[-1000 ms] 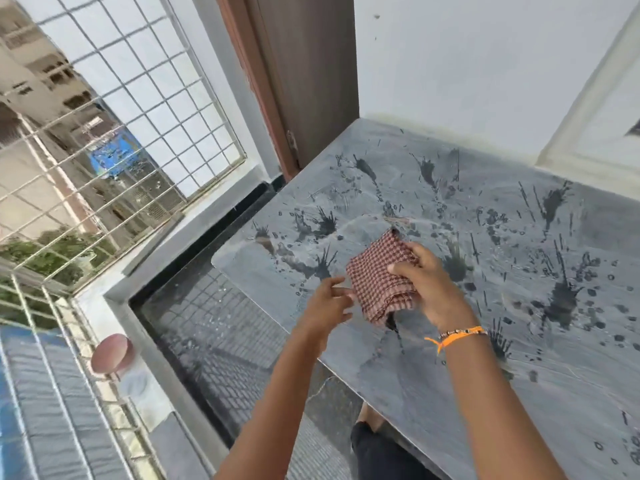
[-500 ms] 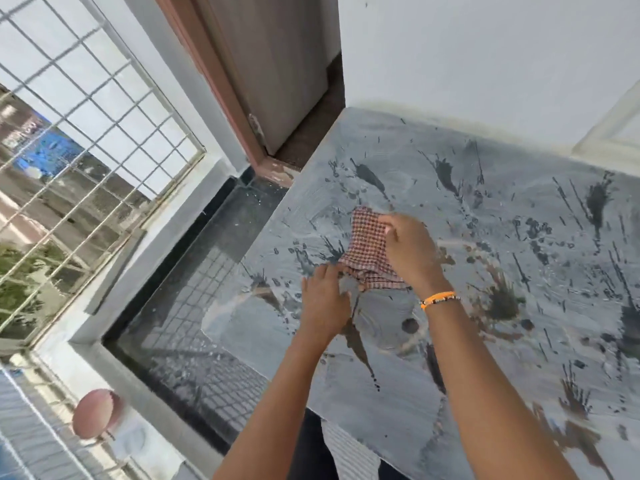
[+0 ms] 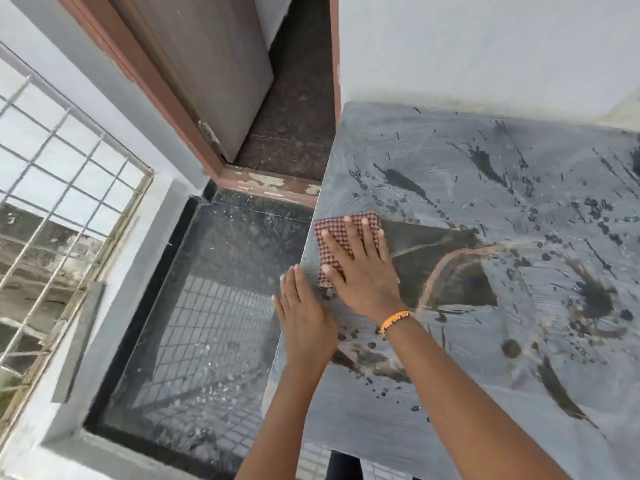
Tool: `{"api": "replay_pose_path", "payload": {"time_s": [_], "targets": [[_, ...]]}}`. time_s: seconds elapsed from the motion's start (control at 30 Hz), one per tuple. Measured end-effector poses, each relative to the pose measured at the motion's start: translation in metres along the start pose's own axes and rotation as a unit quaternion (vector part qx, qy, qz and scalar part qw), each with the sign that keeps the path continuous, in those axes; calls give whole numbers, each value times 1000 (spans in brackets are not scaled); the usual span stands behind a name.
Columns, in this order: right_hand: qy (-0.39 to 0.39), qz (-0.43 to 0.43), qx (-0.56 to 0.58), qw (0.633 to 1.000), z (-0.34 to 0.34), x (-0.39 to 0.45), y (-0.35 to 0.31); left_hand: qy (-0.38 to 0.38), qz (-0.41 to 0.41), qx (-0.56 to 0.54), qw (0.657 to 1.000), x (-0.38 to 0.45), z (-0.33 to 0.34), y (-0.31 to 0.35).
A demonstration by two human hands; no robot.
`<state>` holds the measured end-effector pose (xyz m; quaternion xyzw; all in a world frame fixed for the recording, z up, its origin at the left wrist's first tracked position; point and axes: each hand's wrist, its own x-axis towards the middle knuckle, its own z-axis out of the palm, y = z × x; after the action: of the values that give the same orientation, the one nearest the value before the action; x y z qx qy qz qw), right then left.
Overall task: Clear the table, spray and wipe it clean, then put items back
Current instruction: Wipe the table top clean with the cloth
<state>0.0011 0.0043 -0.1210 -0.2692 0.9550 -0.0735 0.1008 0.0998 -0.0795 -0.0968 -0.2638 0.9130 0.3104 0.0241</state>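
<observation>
**Head view: right hand flat on cloth at table's left edge**

Head view looks down on a grey table (image 3: 467, 393) set against a white wall (image 3: 485, 46). The tabletop carries dark splash marks, damp streaks and a brownish curved smear to the right of the hands.

1. Cloth. A red-and-white checked cloth (image 3: 334, 237), folded into a rough square, lies flat on the tabletop at its left edge, about midway along that edge. The cloth's left side reaches the table edge.

2. Right hand. The right hand (image 3: 360, 271) lies palm down on the cloth with fingers extended and spread. It presses the cloth against the surface and does not curl around it. The fingertips point toward the far side of the table. An orange wristband (image 3: 394, 320) circles the right wrist.

3. Left hand. The left hand (image 3: 304, 317) lies flat and open, palm down, on the table edge just beside and nearer than the cloth. Its fingers are straight and together. It holds nothing. Contact between its fingertips and the cloth's near corner cannot be confirmed.

4. Surroundings. To the left of the table, a dark tiled floor (image 3: 207, 306) shows wet patches. A brown door frame (image 3: 166, 98) stands at the far left corner. A metal window grille (image 3: 62, 188) occupies the left side.
</observation>
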Motion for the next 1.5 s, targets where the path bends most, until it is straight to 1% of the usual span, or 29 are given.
{"api": "replay_pose_path", "payload": {"time_s": [0.07, 0.1, 0.17, 0.27, 0.33, 0.43, 0.57, 0.63, 0.7, 0.77, 0.83, 0.93, 1.0, 1.03, 1.07, 1.13, 1.23, 1.33, 1.43, 1.5], "targets": [[-2, -53, -9, 999, 2, 24, -28, -1, -12, -15, 1000, 4, -6, -15], [-1, -66, -8, 998, 1, 35, -35, -3, -11, -15, 1000, 6, -8, -19], [6, -61, 4, 998, -3, 50, -32, -9, 9, -5, 1000, 10, -10, -21], [16, -37, 3, 999, -8, 60, -11, -27, 52, 2, 998, 21, -8, -12], [22, 2, 0, 1000, -11, 59, 13, -45, 79, 18, 996, 29, -5, -3], [40, 101, -5, 994, -19, 49, 67, -74, 106, 50, 990, 41, -1, 6], [65, 238, -3, 969, -27, 4, 134, -93, 100, 46, 990, 48, 2, 10], [82, 291, 10, 953, -25, -22, 139, -89, 96, 33, 991, 48, 3, 10], [78, 309, 31, 947, -18, -35, 125, -85, 95, 23, 992, 48, 5, 9], [69, 290, 41, 954, -15, -28, 102, -84, 92, 16, 992, 48, 5, 8], [53, 235, 33, 970, -14, -6, 75, -84, 89, 15, 992, 49, 5, 9], [35, 104, 24, 994, -17, 53, 32, -81, 82, 13, 993, 50, 4, 12], [16, 10, 17, 1000, -20, 92, 10, -78, 71, 10, 994, 51, 4, 15], [10, -19, 15, 1000, -23, 109, 7, -73, 66, 7, 995, 52, 5, 17], [9, -29, 14, 999, -25, 125, 10, -66, 64, 6, 996, 55, 6, 21], [17, -21, 12, 1000, -31, 147, 30, -54, 70, 22, 996, 64, 8, 29], [39, 30, 28, 998, -40, 154, 80, -62, 92, 68, 992, 84, 12, 44], [56, 125, 37, 990, -48, 133, 141, -87, 106, 86, 987, 98, 17, 58], [75, 231, 50, 969, -49, 89, 179, -95, 96, 101, 986, 100, 20, 63], [104, 301, 60, 946, -44, 60, 177, -92, 86, 103, 987, 99, 20, 63]]}}
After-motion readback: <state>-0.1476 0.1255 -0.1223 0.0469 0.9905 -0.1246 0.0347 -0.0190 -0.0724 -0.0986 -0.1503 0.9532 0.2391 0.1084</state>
